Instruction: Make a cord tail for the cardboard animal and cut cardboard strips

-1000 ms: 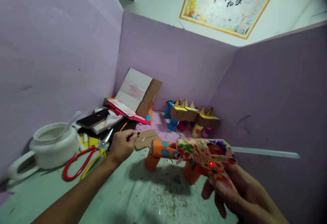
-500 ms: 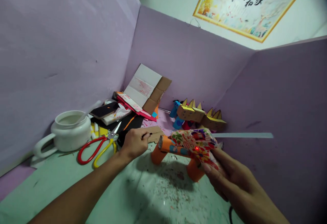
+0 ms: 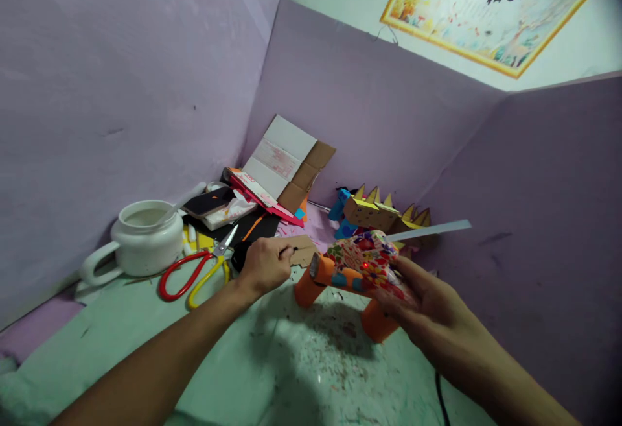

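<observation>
The left grip (image 3: pixel 265 264) pinches a brown cardboard piece (image 3: pixel 304 255), just left of the flowered glue gun (image 3: pixel 362 256) that the right grip (image 3: pixel 424 304) clasps.

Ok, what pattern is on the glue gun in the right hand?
Floral print on the glue gun: red, green, yellow, purple blooms. Clearest in the head view.

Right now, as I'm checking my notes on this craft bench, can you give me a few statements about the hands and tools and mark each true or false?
The right hand holds the flower-patterned glue gun. True.
The red-and-yellow-handled scissors are in the left hand. False: they lie on the green table; that hand pinches a brown cardboard piece.
The gun's red light is lit. True.
The white handled pot stands right of the orange paper-tube figure. False: it stands left.
</observation>
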The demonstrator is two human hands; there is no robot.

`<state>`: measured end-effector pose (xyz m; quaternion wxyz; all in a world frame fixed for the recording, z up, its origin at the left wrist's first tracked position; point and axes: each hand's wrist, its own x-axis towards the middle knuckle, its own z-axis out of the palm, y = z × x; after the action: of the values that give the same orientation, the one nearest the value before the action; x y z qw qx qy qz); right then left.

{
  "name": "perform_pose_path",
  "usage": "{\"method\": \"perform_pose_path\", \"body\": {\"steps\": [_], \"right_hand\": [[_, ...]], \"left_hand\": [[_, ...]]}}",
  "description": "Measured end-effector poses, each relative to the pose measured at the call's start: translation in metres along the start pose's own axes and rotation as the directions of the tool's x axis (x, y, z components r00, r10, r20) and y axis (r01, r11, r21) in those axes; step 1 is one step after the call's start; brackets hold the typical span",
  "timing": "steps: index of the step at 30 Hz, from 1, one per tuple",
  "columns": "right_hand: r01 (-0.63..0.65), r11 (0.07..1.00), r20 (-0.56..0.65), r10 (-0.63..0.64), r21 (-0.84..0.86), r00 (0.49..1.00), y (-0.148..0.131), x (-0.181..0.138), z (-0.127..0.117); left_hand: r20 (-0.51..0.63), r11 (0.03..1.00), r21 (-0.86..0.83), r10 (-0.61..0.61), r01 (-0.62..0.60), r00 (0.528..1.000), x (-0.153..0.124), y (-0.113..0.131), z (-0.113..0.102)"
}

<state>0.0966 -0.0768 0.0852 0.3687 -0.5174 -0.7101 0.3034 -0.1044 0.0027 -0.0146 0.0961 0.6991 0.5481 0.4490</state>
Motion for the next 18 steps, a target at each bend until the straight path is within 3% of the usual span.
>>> {"method": "perform_pose_path", "body": {"steps": [8,18], "right_hand": [[-0.014,0.998,0.030,0.016,-0.058,0.999,0.0009,0.0016,-0.0004],[-0.045,0.999,0.032,0.045,-0.005,0.998,0.0020,-0.0007,0.0018]], "left_hand": [[0.002,1.000,-0.004,-0.003,0.003,1.000,0.0003,0.0008,-0.0010],[0.000,1.000,0.003,0.002,-0.002,1.000,0.0005,0.0003,-0.0019]]}}
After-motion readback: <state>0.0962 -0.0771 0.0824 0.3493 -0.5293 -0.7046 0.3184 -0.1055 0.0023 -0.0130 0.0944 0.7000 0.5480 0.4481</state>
